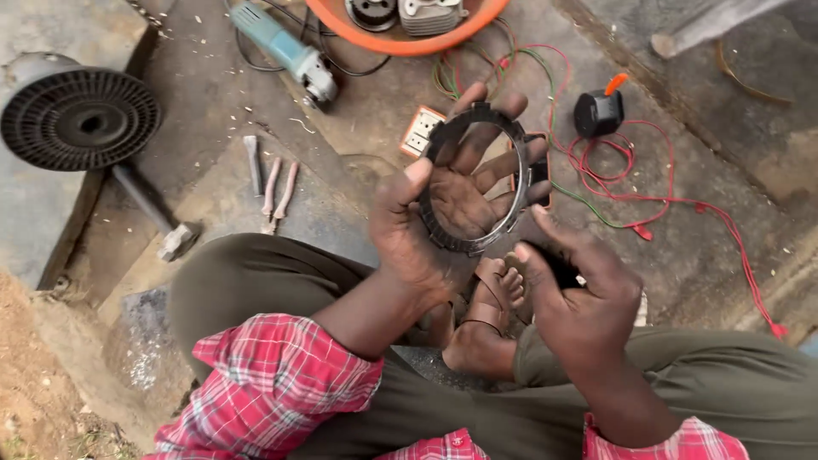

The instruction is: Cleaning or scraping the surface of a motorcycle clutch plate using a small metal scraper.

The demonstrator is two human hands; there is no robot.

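My left hand (452,200) holds up a dark toothed metal ring (515,149), its fingers spread through and behind the ring and the thumb pressed on the ring's left edge. My right hand (579,290) sits just below and to the right of the ring, curled around a small black object (562,268) that is mostly hidden in the palm. Both hands hover over my crossed legs and a sandalled foot (490,311).
On the concrete floor lie an angle grinder (285,51), an orange basin (400,38) with metal parts, a black finned disc (78,117), a hammer (153,213), pliers (279,192), a socket box (419,132), a black device with an orange lever (599,111) and tangled red and green wires (665,192).
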